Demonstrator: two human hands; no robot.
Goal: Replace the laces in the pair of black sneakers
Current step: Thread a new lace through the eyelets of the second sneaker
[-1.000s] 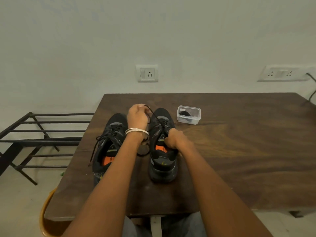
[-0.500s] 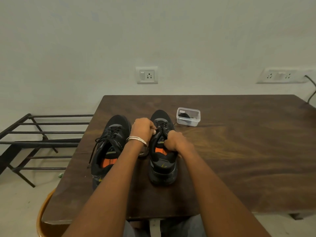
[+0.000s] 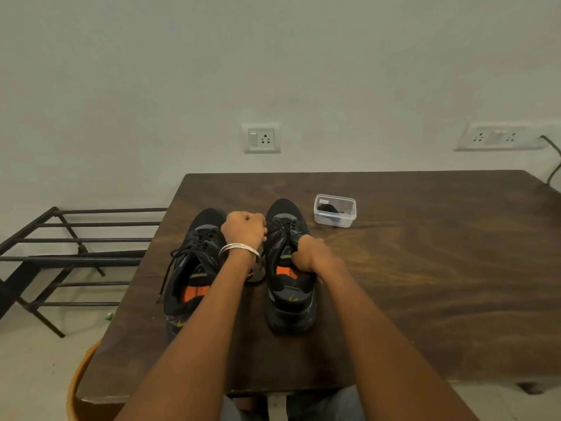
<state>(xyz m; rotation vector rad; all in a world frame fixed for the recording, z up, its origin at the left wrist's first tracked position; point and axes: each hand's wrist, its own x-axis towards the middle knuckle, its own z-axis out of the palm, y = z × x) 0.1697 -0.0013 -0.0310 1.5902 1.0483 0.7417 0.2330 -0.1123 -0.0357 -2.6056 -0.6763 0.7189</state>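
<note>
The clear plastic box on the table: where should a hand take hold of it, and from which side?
Grip the plastic box across its short side walls, just below the rim, coming from above. It stands upright and apart from the right shoe, and bare table lies around it, so the fingers have room.

Two black sneakers stand side by side, toes pointing away. The left sneaker (image 3: 194, 265) has loose laces (image 3: 170, 268). The right sneaker (image 3: 288, 268) shows an orange insole.
</note>
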